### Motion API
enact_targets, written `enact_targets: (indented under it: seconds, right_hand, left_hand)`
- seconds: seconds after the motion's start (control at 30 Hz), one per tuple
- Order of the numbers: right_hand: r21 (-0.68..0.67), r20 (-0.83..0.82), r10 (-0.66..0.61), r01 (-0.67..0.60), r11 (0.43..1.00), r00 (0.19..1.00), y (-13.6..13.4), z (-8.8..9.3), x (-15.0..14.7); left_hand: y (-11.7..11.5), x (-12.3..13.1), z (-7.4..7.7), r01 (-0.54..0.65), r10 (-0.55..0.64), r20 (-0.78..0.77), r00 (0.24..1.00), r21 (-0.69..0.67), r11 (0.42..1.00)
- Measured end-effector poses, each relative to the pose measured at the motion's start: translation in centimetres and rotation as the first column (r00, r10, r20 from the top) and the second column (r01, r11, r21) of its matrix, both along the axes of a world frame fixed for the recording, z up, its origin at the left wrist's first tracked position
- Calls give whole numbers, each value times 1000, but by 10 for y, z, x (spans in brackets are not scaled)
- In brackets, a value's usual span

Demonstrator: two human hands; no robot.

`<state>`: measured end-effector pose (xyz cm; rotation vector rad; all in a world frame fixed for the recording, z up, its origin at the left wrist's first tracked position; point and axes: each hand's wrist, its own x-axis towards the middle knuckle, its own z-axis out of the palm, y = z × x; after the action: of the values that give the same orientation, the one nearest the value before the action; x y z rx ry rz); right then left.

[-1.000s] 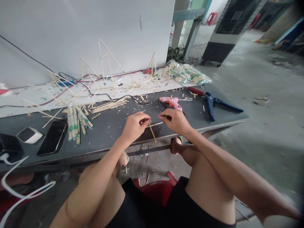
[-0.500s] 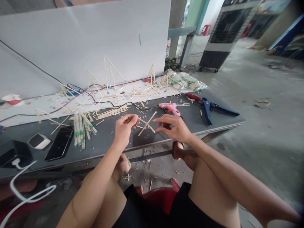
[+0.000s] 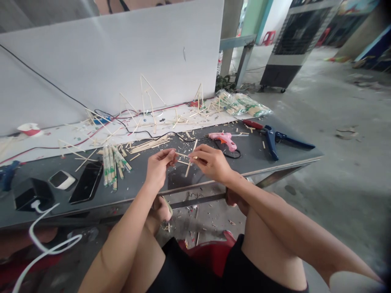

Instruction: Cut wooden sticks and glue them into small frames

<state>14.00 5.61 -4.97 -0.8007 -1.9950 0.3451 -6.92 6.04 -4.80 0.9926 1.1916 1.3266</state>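
Between my hands, above the dark tabletop, is a small frame of crossed bamboo sticks. My left hand pinches the end of one stick at the frame's left side. At the crossing, my right hand has its thumb and fingers closed on the frame, hiding part of the joint. A pink glue gun lies on the table just beyond my right hand. Loose bamboo sticks lie in a pile past my left hand, with wrapped chopstick packets nearer to the left.
Blue-handled cutters lie at the table's right end, near plastic-wrapped bundles. Stick frames stand along the white board at the back. A phone, a white device and a black charger with a white cable are at left.
My right hand has moved left and closed on the middle of the stick frame, where before its fingers were apart beside it. My left hand keeps its pinch. The view has shifted slightly.
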Motion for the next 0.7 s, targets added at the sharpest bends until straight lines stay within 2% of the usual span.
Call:
enact_targets:
  seconds: [0.13,0.2,0.23,0.27,0.3,0.33,0.4,0.43,0.47,0.5,0.6,0.7]
  right_hand:
    - [-61,-6,-103,103,993,995,11,9,0]
    - [-72,11,-126,127,989,992,18,13,1]
    - [-72,14,-131,132,989,991,21,15,1]
    - [-73,14,-135,135,988,991,24,17,1]
    - [-73,9,-143,143,987,990,27,20,2]
    - [-70,1,-154,154,986,988,29,23,3]
    - [-60,-14,-191,190,980,982,33,31,5]
    - [-52,-20,-213,211,976,977,34,36,7]
    - [-44,-26,-236,234,971,972,35,42,9]
    - [-39,-31,-258,257,966,966,37,48,11]
    - [-43,-46,-311,310,950,949,41,65,17]
    - [-43,-53,-336,334,942,940,44,77,23]
  left_hand:
    - [23,-37,-3,-120,123,-135,983,29,992]
    - [33,-59,-4,-212,225,-302,927,74,974]
    - [37,-68,-3,-273,303,-403,864,132,953]
    - [39,-74,-4,-304,372,-521,768,215,928]
    - [40,-76,-4,-276,397,-630,667,286,917]
    - [41,-75,-5,-203,386,-714,585,332,921]
    - [39,-63,-9,57,224,-805,549,303,951]
    - [38,-54,-12,217,110,-848,519,255,942]
    - [37,-43,-15,352,34,-883,468,222,909]
    - [37,-33,-18,443,-7,-902,432,206,872]
    - [40,-10,-26,591,-79,-930,360,162,790]
    - [47,-3,-29,638,-78,-936,343,171,751]
